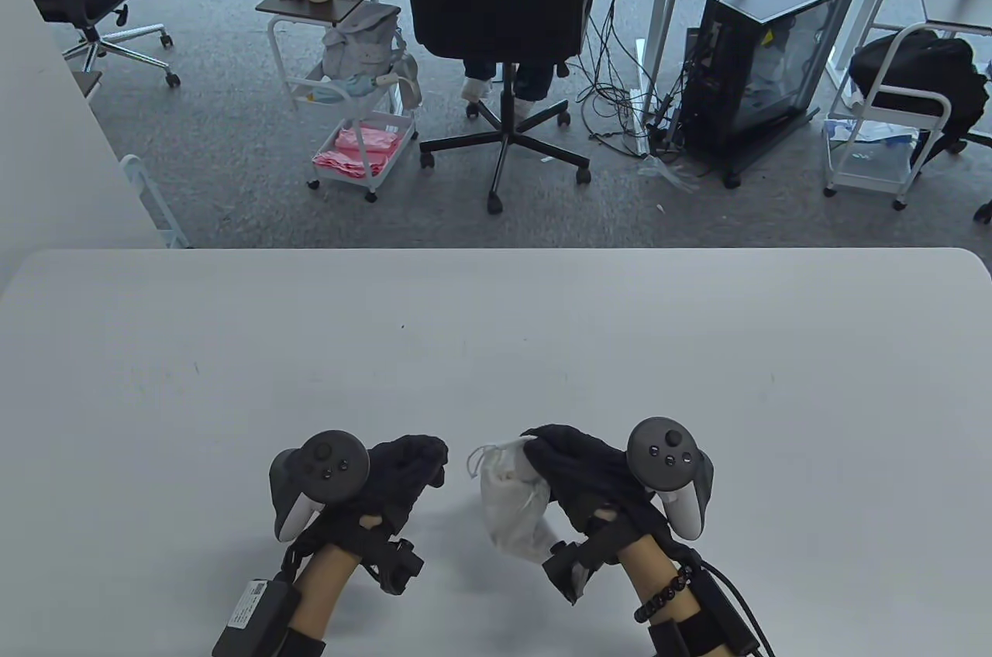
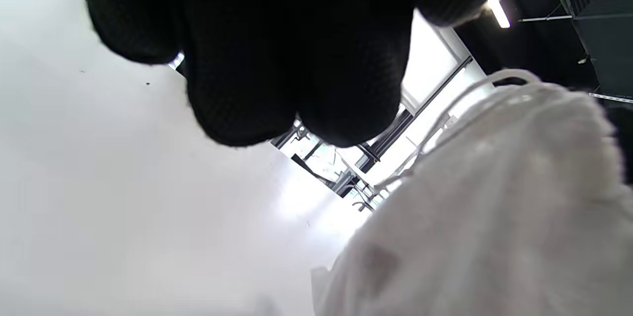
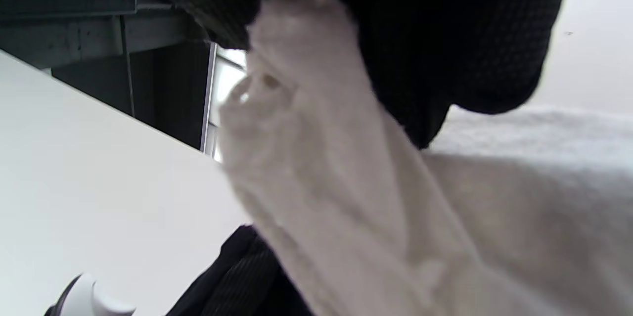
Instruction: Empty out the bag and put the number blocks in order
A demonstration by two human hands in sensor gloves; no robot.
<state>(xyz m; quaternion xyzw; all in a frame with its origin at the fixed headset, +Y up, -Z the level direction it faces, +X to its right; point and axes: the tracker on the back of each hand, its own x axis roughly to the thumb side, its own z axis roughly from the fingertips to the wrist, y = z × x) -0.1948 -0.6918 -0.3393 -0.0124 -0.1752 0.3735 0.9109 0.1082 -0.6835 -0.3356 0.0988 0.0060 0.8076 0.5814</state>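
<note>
Right hand (image 1: 589, 479) grips bag (image 1: 511, 502), seemingly unmarked.

- Bag (image 1: 511, 502): white woven cloth, matt, slightly fuzzy.
- Gloves (image 1: 577, 475): black knit fabric, matt.
- Counter (image 1: 496, 347): smooth, white, faint sheen.
- Trackers (image 1: 666, 452): grey matt plastic.

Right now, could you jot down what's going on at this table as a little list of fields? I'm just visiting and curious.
right hand: grips a white cloth bag
bag: closed, drawstring loop at its top, held at the table
left hand: beside the bag, not touching it, fingers curled
number blocks: none in sight
table: white
progress: bag not yet emptied
</note>
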